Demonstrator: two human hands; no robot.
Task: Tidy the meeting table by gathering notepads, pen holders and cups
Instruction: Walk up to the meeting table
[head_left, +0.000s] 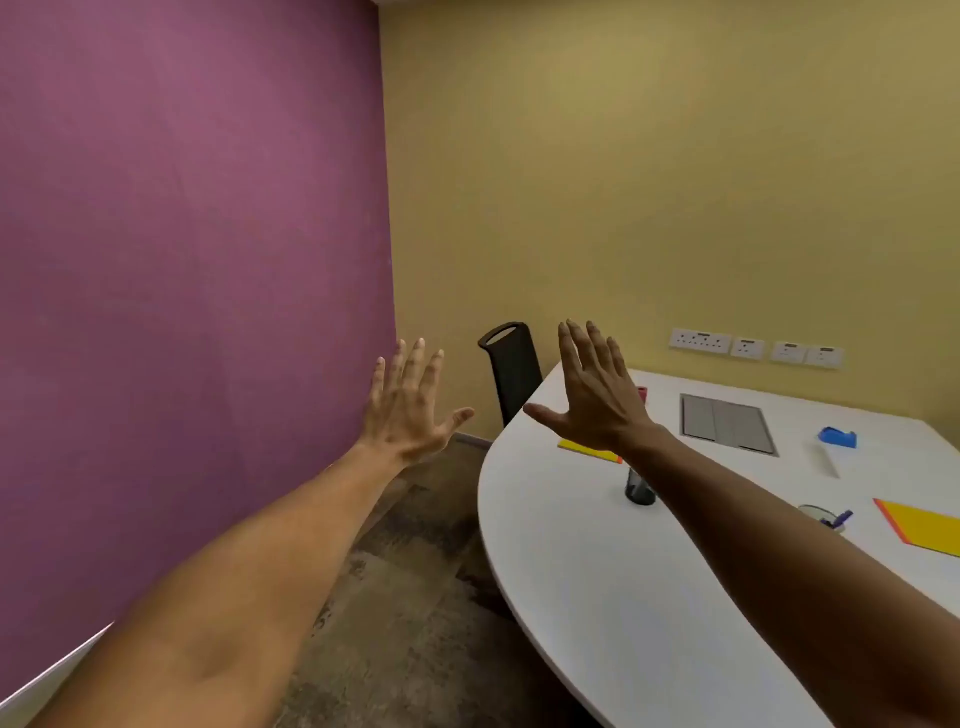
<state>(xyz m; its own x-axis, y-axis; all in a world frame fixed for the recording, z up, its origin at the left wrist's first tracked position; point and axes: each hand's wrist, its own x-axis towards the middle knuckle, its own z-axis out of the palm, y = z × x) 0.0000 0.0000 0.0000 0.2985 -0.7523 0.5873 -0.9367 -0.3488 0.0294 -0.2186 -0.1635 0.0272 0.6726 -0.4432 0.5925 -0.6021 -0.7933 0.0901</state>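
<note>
Reaching forward with bare arms, the left hand and right hand are raised with fingers spread wide, holding nothing. On the white table, a yellow notepad lies near the rounded far-left edge, partly hidden behind the right hand, with a dark pen holder just in front of it. A second yellow notepad lies at the right edge, a clear cup holding a purple pen beside it.
</note>
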